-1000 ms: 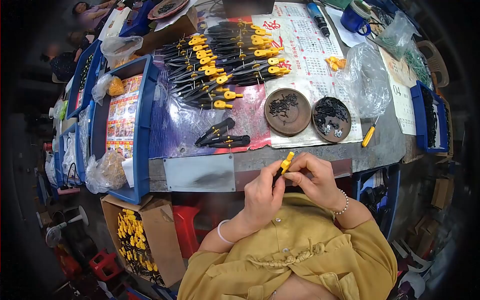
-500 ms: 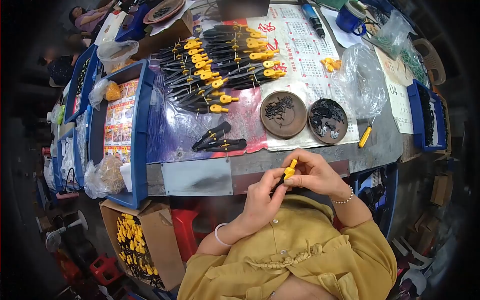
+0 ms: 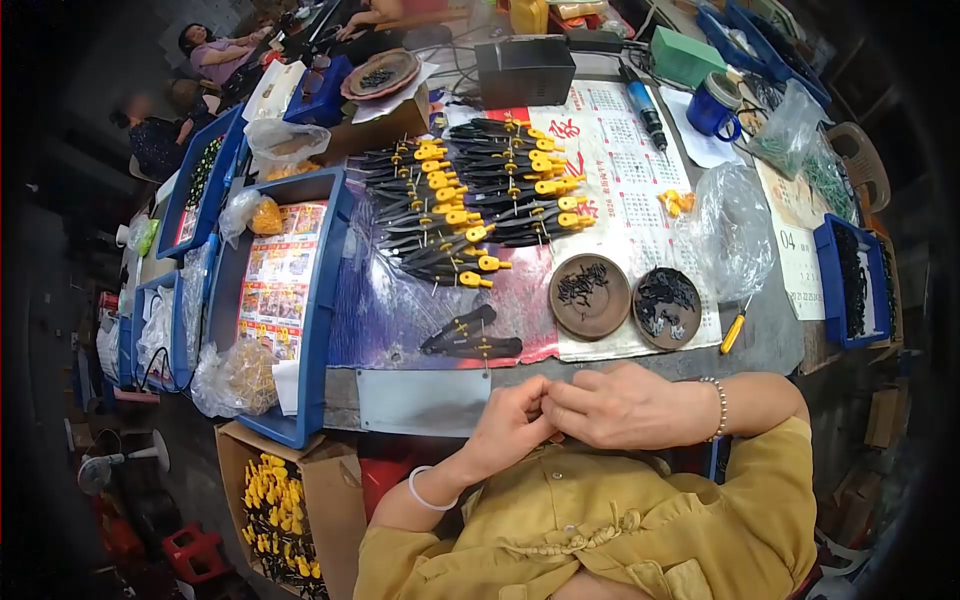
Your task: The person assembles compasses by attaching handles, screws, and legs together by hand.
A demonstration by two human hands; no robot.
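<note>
My left hand and my right hand meet at the table's front edge, fingers closed together. Whatever they hold is hidden behind the fingers. Just beyond them are a round dish of small black pins and a round dish of black and silvery parts. Two black pieces lie left of the dishes. Farther back, rows of black parts with yellow ends cover the printed sheet. A yellow screwdriver rests to the right.
A long blue tray stands at the left, above a cardboard box of yellow and black parts. Plastic bags, a blue mug, a blue tool and a black box stand farther back. Other people sit at the far left.
The view has tilted up, showing more of the table's far side. My right hand has turned over and closed against my left, and the yellow and black piece between them is now out of sight.
</note>
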